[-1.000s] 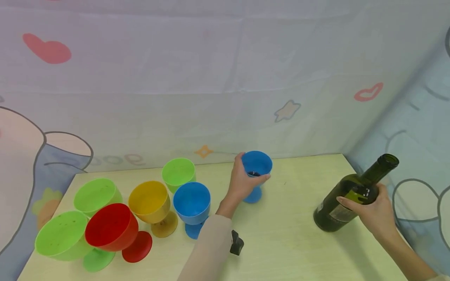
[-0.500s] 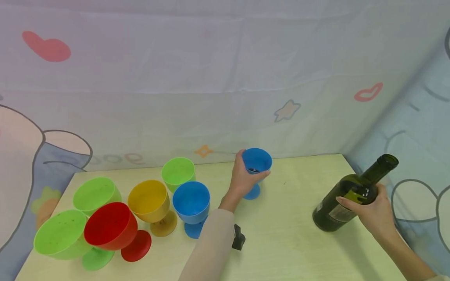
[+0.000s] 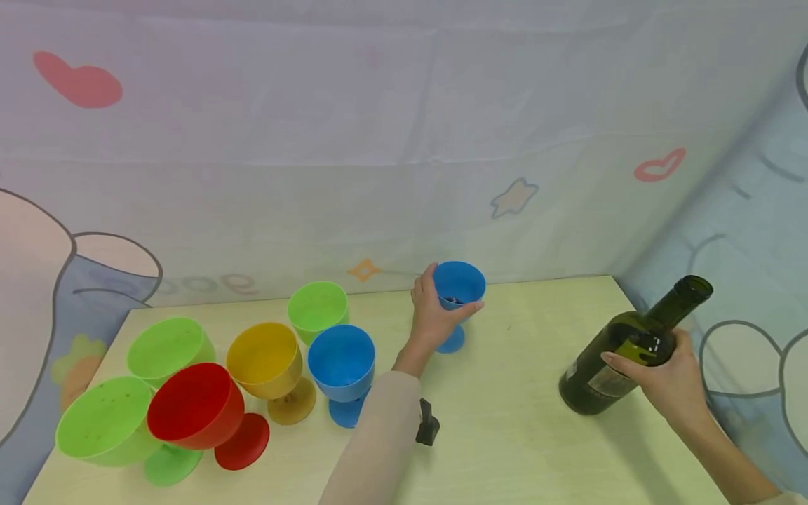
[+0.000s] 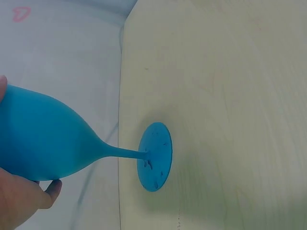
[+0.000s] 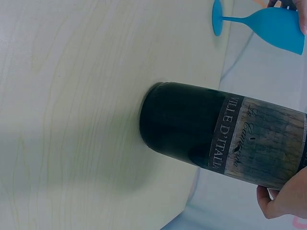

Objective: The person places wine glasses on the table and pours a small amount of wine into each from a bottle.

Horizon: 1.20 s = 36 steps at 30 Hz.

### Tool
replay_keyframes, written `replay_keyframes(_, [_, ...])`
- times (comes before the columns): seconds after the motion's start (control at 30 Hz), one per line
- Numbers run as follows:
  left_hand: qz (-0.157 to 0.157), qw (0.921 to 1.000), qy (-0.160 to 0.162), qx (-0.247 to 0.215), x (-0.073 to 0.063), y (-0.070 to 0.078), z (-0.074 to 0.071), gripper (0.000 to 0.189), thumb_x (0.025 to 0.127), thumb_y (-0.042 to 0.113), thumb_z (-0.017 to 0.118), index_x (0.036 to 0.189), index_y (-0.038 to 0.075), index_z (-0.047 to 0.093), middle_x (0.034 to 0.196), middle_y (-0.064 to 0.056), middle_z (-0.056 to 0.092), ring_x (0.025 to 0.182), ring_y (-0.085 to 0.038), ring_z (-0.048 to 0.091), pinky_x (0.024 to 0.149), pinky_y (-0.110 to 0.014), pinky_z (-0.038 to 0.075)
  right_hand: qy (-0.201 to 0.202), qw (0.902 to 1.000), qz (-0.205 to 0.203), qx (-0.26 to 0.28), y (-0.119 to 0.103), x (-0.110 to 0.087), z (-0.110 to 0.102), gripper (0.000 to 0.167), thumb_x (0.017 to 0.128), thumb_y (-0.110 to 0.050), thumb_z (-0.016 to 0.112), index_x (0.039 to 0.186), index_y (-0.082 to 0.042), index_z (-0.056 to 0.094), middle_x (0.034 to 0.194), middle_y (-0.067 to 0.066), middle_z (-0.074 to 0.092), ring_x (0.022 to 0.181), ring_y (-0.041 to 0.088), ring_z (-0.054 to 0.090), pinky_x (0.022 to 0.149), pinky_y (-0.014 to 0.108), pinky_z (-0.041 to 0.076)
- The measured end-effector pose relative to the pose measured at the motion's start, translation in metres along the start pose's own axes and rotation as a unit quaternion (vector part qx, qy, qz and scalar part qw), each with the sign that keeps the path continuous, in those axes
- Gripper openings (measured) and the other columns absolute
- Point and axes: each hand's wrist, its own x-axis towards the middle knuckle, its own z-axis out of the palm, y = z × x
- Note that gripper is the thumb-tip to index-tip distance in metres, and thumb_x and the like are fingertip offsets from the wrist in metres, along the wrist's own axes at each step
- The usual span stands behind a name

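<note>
Thumb and fingers of my left hand [image 3: 435,313] grip the bowl of a blue wine goblet [image 3: 461,279] near the back edge of the table. Something dark lies at the bottom of its bowl. In the left wrist view the goblet [image 4: 53,134] stands upright on its stem, its round foot close over the tabletop. My right hand [image 3: 675,382] holds a dark green wine bottle [image 3: 615,372] around its upper body, on the right side of the table. The bottle's mouth is uncapped, and its printed label [image 5: 268,141] shows in the right wrist view.
On the left stand a second blue goblet [image 3: 342,356], a yellow one [image 3: 265,361], a red one [image 3: 196,407] and several light green goblets [image 3: 318,308]. A printed cloth [image 3: 379,140] hangs behind the pale wooden table [image 3: 505,435].
My left hand has shifted the blue goblet slightly toward the back edge. The right hand and the bottle stay nearly where they were.
</note>
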Motion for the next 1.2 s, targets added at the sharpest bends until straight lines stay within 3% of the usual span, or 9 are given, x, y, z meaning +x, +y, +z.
replay_keyframes(0.5, [-0.003,0.9999,-0.014,-0.009,-0.003,0.006,-0.009,0.095,0.074,0.035,0.076,0.144,0.01,0.017,0.145,-0.013,0.025,0.131,-0.033,0.026,0.099,-0.053,0.031,-0.003,1.0,0.001,0.0,-0.001,0.0,0.0,0.085,0.076,-0.03,0.074,0.129,0.01,0.021,0.118,0.031,0.04,0.1,0.038,0.044,0.066,0.025,0.034])
replay_keyframes(0.7, [0.001,0.9997,-0.004,-0.025,-0.008,0.01,-0.014,0.094,0.074,0.035,0.075,0.144,0.008,0.019,0.146,-0.012,0.025,0.132,-0.03,0.024,0.1,-0.052,0.03,-0.005,1.0,0.005,-0.002,0.0,0.0,0.0,0.087,0.076,-0.031,0.073,0.13,0.01,0.02,0.12,0.031,0.038,0.102,0.041,0.042,0.068,0.029,0.034])
replay_keyframes(0.93, [0.01,0.9996,0.018,-0.021,-0.017,0.017,-0.019,0.091,0.074,0.034,0.075,0.143,0.007,0.023,0.145,-0.012,0.027,0.132,-0.031,0.025,0.101,-0.053,0.029,-0.01,0.9999,0.008,0.0,-0.001,0.0,0.0,0.088,0.076,-0.031,0.073,0.132,0.01,0.018,0.121,0.032,0.037,0.103,0.042,0.042,0.068,0.028,0.034])
replay_keyframes(1.2, [0.023,0.9993,0.021,-0.02,-0.031,0.026,-0.026,0.086,0.076,0.035,0.074,0.142,0.009,0.026,0.144,-0.011,0.027,0.131,-0.029,0.026,0.1,-0.053,0.03,-0.01,0.9999,0.008,0.004,0.0,0.0,0.0,0.087,0.077,-0.03,0.073,0.131,0.01,0.018,0.121,0.031,0.037,0.103,0.04,0.043,0.065,0.023,0.034])
